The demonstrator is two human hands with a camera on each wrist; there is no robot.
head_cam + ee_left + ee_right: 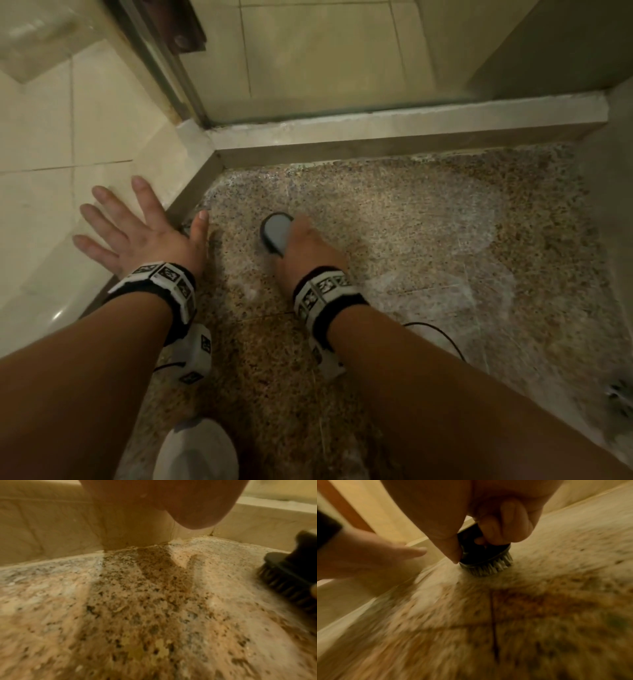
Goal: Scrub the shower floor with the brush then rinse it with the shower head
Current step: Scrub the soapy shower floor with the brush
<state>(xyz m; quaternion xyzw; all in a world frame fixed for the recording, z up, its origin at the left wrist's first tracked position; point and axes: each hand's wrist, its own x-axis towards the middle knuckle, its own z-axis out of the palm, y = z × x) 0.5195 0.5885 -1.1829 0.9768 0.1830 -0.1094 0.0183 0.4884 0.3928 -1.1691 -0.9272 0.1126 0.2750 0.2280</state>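
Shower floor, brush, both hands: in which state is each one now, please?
shower floor: speckled stone, wet, streaked with white foam.
brush: bristles down on the floor.
right hand: grips the brush.
left hand: flat, fingers spread, pressed on the tiled wall.

setting: tiled bathroom, inside a walk-in shower stall. evidence: wet speckled granite shower floor (pixel 394 212) with pale soapy smears; raised stone kerb (pixel 376 132) along far edge; glass door panel (pixel 325 58) in a metal frame above the kerb; glossy cream wall tiles (pixel 44 137) at left; metal floor drain (pixel 621 394) at near right
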